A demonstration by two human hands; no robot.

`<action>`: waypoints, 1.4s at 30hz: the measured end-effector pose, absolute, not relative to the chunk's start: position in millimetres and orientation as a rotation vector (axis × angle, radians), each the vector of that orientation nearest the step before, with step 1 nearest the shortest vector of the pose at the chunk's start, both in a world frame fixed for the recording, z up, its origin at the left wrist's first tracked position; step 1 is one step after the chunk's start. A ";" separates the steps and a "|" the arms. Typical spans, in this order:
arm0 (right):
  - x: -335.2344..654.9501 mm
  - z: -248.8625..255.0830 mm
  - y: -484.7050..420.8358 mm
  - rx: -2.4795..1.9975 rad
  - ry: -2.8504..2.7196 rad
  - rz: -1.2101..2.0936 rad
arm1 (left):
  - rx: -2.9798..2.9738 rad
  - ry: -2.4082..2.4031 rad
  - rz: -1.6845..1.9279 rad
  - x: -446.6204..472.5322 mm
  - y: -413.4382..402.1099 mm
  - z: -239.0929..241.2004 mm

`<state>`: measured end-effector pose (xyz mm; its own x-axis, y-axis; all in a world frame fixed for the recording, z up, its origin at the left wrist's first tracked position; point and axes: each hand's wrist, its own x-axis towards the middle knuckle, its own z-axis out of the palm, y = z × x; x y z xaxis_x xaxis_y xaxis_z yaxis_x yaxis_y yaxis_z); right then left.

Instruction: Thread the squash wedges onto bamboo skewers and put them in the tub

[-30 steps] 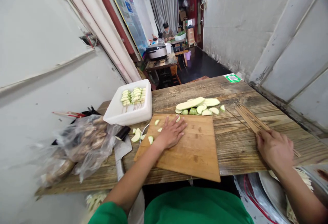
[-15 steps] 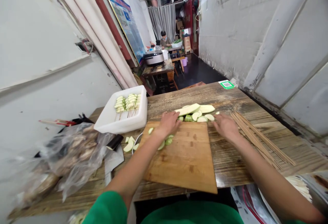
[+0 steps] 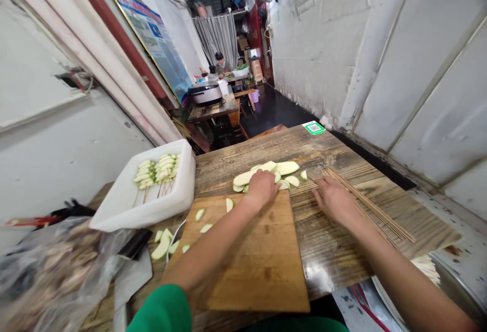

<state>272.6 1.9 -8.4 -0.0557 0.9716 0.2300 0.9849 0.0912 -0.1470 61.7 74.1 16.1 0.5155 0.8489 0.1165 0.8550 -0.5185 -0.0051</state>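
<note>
My left hand is at the far edge of the wooden cutting board, its fingers curled down over pale green zucchini slices. Long zucchini pieces lie just beyond it on the table. My right hand rests low over the wood, thumb and fingers apart, beside a bundle of thin wooden skewers. A small dark line shows at its fingertips, perhaps a skewer end. A single cut slice lies a little left of that hand. Several loose slices are scattered on the board's left side.
A white plastic tub holding skewered slices stands at the left. A cleaver lies near a plastic bag of brownish food. A green QR card is at the far corner. A person sits farther back.
The view has shifted to the right. My left hand has moved right across the slices, uncovering more loose ones on the board. My right hand has drawn back from the slices towards the skewers.
</note>
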 end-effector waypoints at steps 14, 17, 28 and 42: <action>226.5 -11.3 72.0 -2.118 -2.285 0.266 | -2.316 -2.262 0.037 37.6 66.6 -1.5; 223.2 -11.2 76.5 -2.157 -2.274 0.273 | -2.291 -2.322 -0.021 49.9 66.1 -9.5; 222.1 9.0 56.5 -1.970 -2.317 0.184 | -2.557 -2.306 0.109 47.7 105.6 -9.5; 195.2 0.3 29.4 -1.875 -2.205 0.393 | -2.695 -2.209 -0.022 51.1 121.9 -14.9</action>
